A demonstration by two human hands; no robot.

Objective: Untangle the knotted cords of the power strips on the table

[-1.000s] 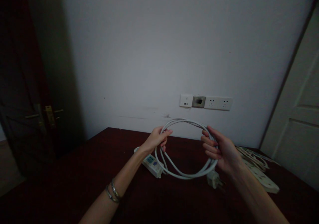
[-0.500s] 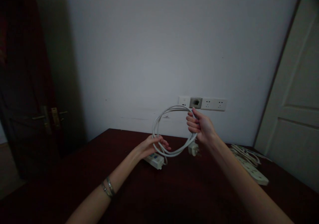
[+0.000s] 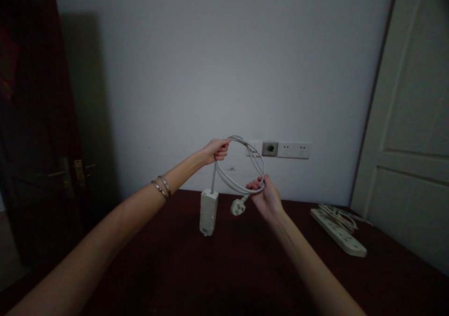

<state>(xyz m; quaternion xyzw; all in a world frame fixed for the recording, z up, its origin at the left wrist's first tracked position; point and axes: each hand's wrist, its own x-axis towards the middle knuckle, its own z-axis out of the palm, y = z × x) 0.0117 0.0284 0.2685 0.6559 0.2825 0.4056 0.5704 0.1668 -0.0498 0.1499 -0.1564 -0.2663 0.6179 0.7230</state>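
Note:
A white power cord [image 3: 235,185] hangs in a loose coil of several loops between my hands. My left hand [image 3: 216,150] is closed around the coil's upper left side. From below that hand the cord drops to a white power strip [image 3: 208,213], which hangs upright with its underside towards me. My right hand [image 3: 265,196] has its fingers curled round the coil at the lower right. Close by its fingertips dangles the cord's plug [image 3: 238,207], pins facing me.
On the right of the dark red table [image 3: 245,269] lies a second power strip [image 3: 338,231] with its cord [image 3: 338,216] bundled on top. Wall sockets [image 3: 293,150] are set behind the table. A dark door [image 3: 38,166] stands at left, a pale door [image 3: 410,133] at right.
My left hand has risen and closed on the coil, lifting the power strip off the table to hang. My right hand has moved down to the coil's lower right. The view has shifted slightly.

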